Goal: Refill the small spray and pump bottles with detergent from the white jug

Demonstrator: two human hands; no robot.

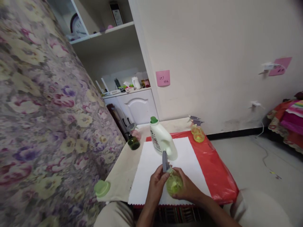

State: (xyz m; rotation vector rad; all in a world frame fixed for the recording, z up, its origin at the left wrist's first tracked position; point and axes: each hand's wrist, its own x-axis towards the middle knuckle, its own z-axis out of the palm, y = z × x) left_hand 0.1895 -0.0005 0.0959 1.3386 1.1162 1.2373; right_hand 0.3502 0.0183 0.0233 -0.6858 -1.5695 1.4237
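At the far left hangs a flowered curtain (35,110), and just beside its lower edge a pale green cap (102,188) lies on the near left corner of the surface (123,170). Farther back on the left stands a dark green spray bottle (133,142) with a pinkish one close behind it. A white sheet (149,176) covers the middle of the surface, over a red cover (220,170) that shows on the right. The left hand (156,183) comes up from the near edge, its fingers (163,175) curled together around the neck and grey trigger head of a small yellow-green spray bottle (174,184). The bottle stands upright on the white sheet at its near edge, between the two hands. The right hand (188,189) wraps the round body from the right, fingers (179,172) clamped against the plastic. Just beyond the hands a white detergent jug (163,138) with a green cap leans on the sheet. At the far right corner two yellow spray bottles (197,132) stand together on the red cover.
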